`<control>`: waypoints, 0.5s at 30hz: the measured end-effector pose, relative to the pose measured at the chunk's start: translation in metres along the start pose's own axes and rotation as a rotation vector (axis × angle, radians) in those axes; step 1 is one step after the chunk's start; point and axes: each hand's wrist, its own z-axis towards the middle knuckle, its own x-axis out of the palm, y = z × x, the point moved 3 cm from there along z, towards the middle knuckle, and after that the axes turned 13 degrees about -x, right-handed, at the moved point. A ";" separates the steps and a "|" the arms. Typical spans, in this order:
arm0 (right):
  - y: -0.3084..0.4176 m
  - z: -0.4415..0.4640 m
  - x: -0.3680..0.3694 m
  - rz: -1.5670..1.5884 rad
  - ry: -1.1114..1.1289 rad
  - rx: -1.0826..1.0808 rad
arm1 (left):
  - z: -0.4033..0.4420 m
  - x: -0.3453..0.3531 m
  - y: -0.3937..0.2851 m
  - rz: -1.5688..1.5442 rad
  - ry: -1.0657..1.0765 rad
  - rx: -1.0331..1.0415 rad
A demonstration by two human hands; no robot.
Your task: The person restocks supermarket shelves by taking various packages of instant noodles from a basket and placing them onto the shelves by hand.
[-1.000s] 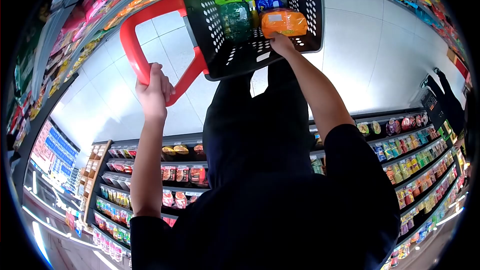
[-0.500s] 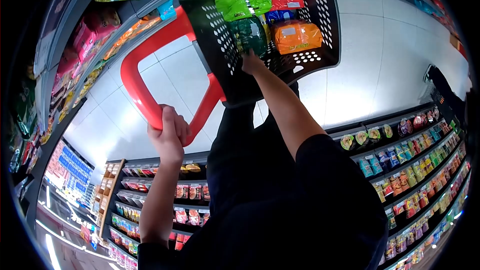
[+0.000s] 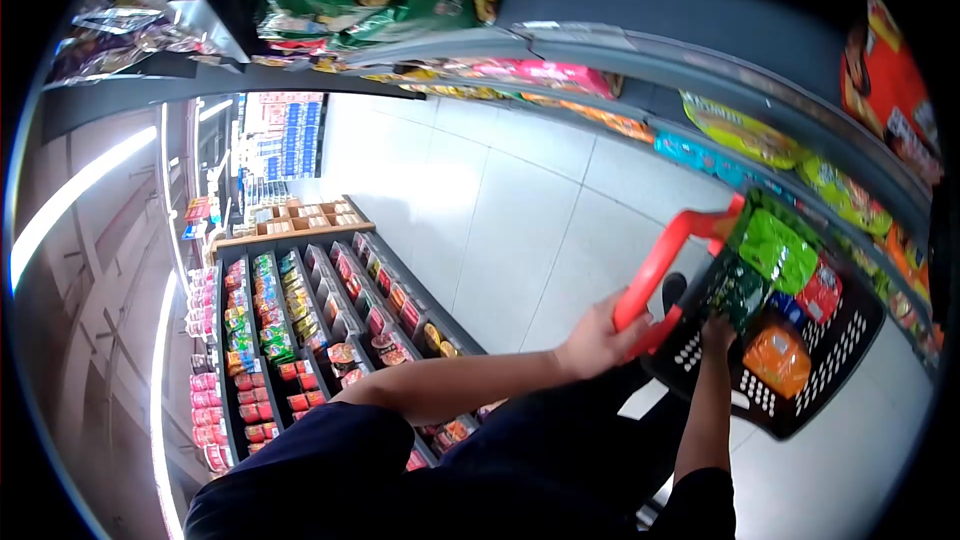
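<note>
Blur hides whether the right hand [image 3: 717, 331] grips the dark green pack [image 3: 738, 290].

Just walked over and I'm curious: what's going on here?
A person's left hand grips the red handle of a black basket. The right hand is inside it, at a dark green pack; whether it grips the pack is hard to tell. A bright green pack, a red pack, a blue pack and an orange pack also lie in the basket.

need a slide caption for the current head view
Left hand on the red handle of a black basket, right hand at the dark green packet inside.
</note>
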 end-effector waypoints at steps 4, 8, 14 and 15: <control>-0.006 0.005 -0.012 0.136 -0.122 0.181 | 0.002 0.003 0.003 0.033 0.000 0.120; -0.031 0.018 0.030 0.229 -0.177 0.080 | 0.005 0.009 0.007 0.025 0.055 0.124; -0.021 -0.018 -0.028 0.126 -0.045 -0.038 | 0.008 0.017 0.004 -0.021 0.099 0.130; -0.024 -0.019 -0.025 0.164 -0.077 -0.056 | 0.009 0.020 0.008 -0.016 0.136 0.087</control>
